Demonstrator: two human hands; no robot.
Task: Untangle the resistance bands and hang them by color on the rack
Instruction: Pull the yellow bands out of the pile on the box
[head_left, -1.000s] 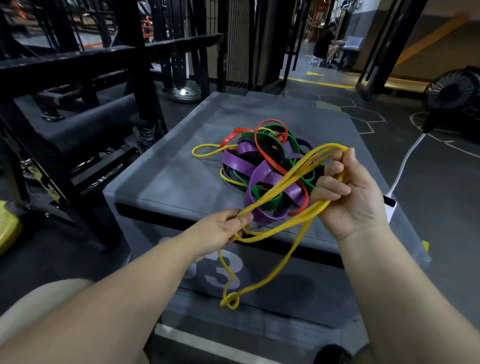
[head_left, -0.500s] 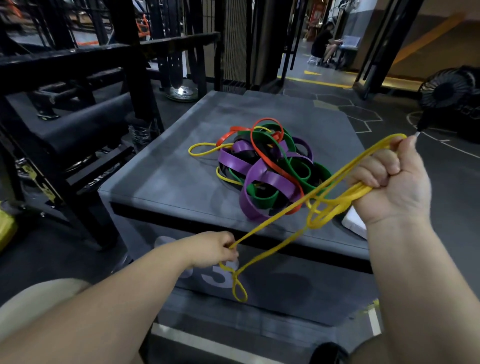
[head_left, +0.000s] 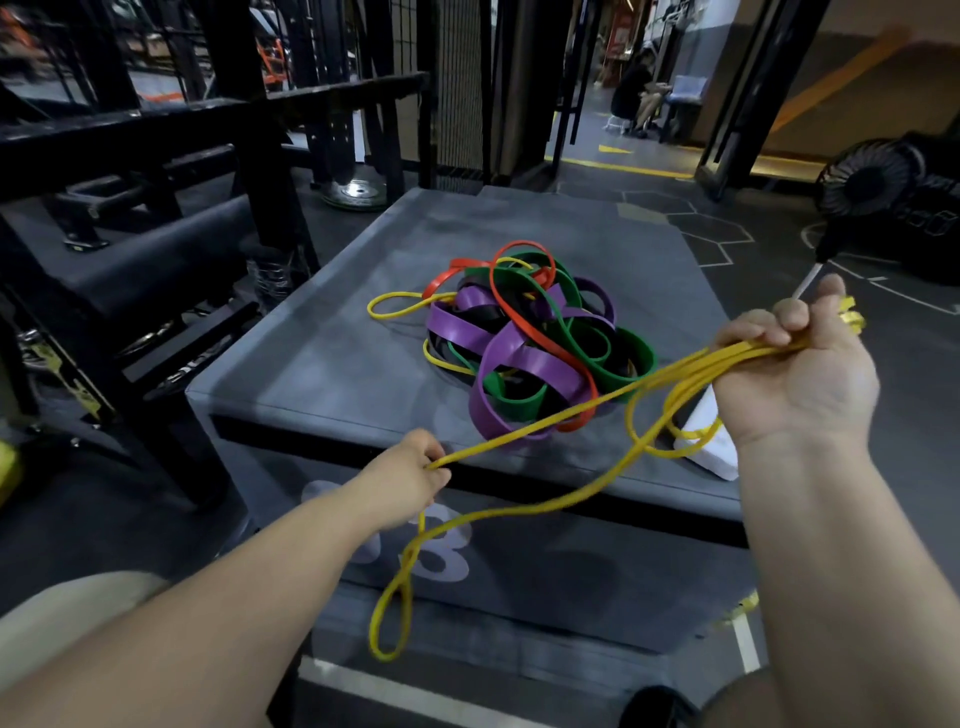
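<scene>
A tangled pile of resistance bands (head_left: 524, 343) in purple, green, orange, black and yellow lies on the grey padded box (head_left: 332, 374). My right hand (head_left: 795, 369) grips a bunch of thin yellow band (head_left: 582, 410) strands, held up at the box's right side. My left hand (head_left: 415, 475) pinches the same yellow band near the box's front edge. The band stretches between my hands, and a long loop hangs down in front of the box. Another yellow band loop (head_left: 400, 304) sticks out of the pile's left side.
A black metal rack (head_left: 156, 171) with a padded roller stands to the left. A black fan (head_left: 872, 176) sits on the floor at the far right. A white object (head_left: 711, 447) lies on the box's right front corner. A person sits far back.
My right hand has swung right and away from the pile with the yellow band. My left hand dropped lower. The band is drawn out longer and its hanging loop has lengthened.
</scene>
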